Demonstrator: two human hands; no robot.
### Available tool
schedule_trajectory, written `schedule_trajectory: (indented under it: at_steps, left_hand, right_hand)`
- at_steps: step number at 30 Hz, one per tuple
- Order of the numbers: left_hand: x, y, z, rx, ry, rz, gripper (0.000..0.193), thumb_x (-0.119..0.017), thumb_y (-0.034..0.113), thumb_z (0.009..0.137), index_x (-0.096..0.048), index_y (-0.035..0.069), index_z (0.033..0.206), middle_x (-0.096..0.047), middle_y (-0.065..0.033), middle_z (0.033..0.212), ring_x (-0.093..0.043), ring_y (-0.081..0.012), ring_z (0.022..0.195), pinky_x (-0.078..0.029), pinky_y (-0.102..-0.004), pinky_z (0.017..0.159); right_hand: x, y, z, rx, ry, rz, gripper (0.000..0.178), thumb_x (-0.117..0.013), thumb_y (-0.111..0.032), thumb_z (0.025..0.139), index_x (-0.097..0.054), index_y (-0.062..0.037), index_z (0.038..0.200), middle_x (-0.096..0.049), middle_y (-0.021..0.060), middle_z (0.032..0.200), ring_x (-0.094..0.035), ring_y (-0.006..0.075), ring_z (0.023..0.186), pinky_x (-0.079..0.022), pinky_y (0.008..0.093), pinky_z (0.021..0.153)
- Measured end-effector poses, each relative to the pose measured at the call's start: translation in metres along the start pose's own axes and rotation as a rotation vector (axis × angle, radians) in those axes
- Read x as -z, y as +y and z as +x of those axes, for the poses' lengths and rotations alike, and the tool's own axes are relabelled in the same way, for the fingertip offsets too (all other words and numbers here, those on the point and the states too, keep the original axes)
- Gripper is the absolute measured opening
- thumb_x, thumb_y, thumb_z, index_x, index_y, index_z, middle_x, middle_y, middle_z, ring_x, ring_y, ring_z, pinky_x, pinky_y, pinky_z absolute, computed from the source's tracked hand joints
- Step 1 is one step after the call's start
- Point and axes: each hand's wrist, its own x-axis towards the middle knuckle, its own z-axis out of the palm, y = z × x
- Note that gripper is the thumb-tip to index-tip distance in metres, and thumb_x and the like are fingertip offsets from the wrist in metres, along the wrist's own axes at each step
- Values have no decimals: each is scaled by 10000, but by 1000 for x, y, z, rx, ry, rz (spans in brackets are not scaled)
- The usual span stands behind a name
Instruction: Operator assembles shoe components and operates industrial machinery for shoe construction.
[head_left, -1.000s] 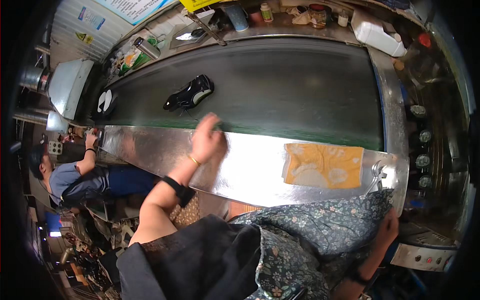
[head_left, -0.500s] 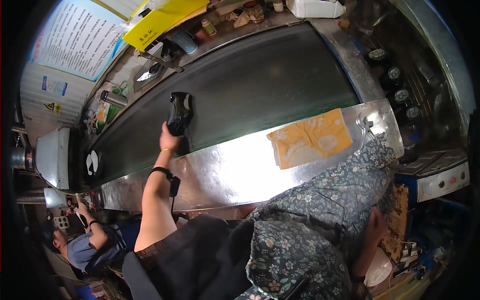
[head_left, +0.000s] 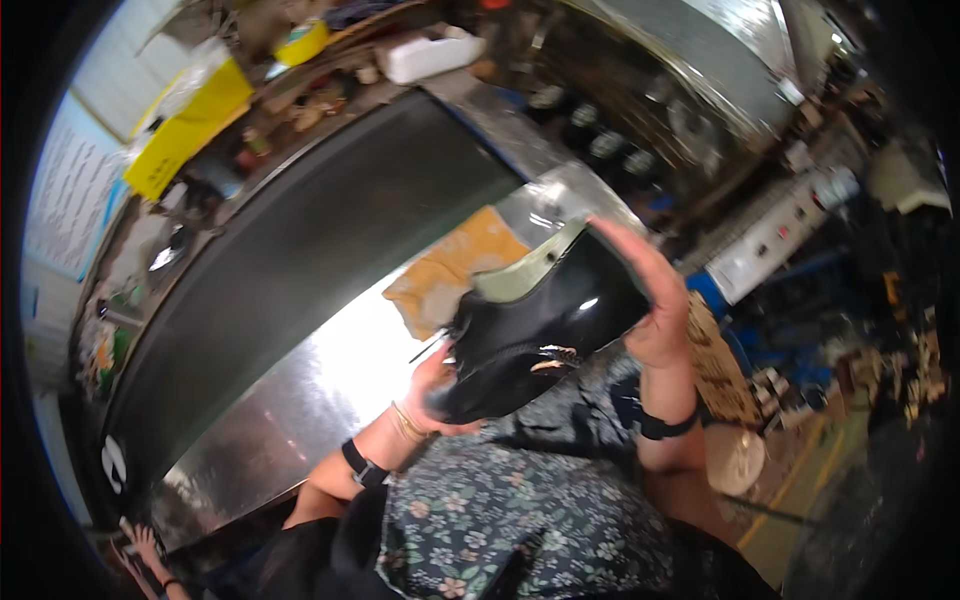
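Note:
A black, glossy shoe [head_left: 545,330] with a pale lining is held up in front of me, off the metal ledge. Round its toe end is my left hand [head_left: 432,388], fingers partly hidden beneath it. My right hand [head_left: 662,310] grips the heel end, the fingers stretched along the back up to the collar. A small gold-coloured ornament shows on the shoe's side. Behind it lies an orange patterned cloth [head_left: 450,265] on the shiny metal ledge [head_left: 285,425].
A dark conveyor belt [head_left: 330,210] runs beyond the ledge, with a white-and-dark item [head_left: 113,463] at its left end. A yellow box [head_left: 190,125] and a white jug [head_left: 430,55] stand along the far side. At lower left, another person's hand [head_left: 145,545] shows.
The shoe has come off the belt toward me. My left hand held it alone before; now both hands grip it. The view has turned to the right.

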Motion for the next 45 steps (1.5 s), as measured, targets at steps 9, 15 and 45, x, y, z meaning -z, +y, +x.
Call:
schedule_trajectory:
  at_steps: [9, 15, 45]
  left_hand:
    - [-29, -37, 188, 39, 306, 1038, 527, -364, 450, 1056, -589, 11, 1242, -643, -88, 1157, -605, -178, 1036, -468, -346, 951]
    - [8, -49, 179, -652, 62, 1898, 403, -574, 259, 979, -560, 0, 1287, -625, -134, 1218, -586, -258, 1154, -422, -328, 1020]
    - [11, -46, 181, -287, 795, 1348, 447, -434, 336, 1035, -623, -50, 1156, -659, -171, 1188, -578, -317, 1164, -419, -412, 1042]
  right_hand:
    - [57, 0, -73, -339, -375, -800, 303, -655, -146, 910, -656, -18, 1185, -708, 152, 1068, -697, 270, 899, -531, 342, 765]
    - [30, 12, -130, -735, 160, -327, 489, -593, -130, 963, -448, 0, 1412, -629, 251, 1217, -642, 276, 1126, -489, 355, 929]
    - [14, 63, -194, -867, 233, 38, 661, -387, -330, 1056, -94, 23, 1532, -411, 311, 1432, -425, 368, 1353, -350, 370, 1090]
